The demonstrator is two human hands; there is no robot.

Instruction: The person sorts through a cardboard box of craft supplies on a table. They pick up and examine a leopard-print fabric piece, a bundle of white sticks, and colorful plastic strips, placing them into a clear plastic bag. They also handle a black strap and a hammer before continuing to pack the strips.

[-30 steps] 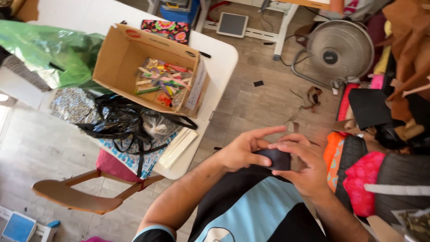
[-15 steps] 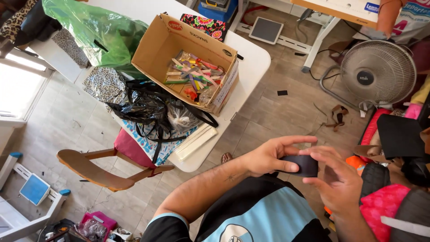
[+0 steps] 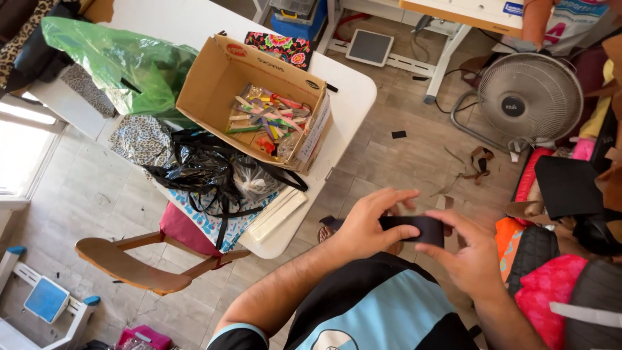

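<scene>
Here both hands [image 3: 414,243] pinch black strip [image 3: 414,227]; table [image 3: 350,97], fan [image 3: 530,97] near.

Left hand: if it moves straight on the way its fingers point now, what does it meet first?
Probably the right hand: the left hand points rightward along the black strip that both hold. Depth is unclear.

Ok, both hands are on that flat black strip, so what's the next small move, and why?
Probably steady it first: the flat black strip hangs in mid-air above the floor, pinched between the left hand and the right hand, resting on nothing.
</scene>
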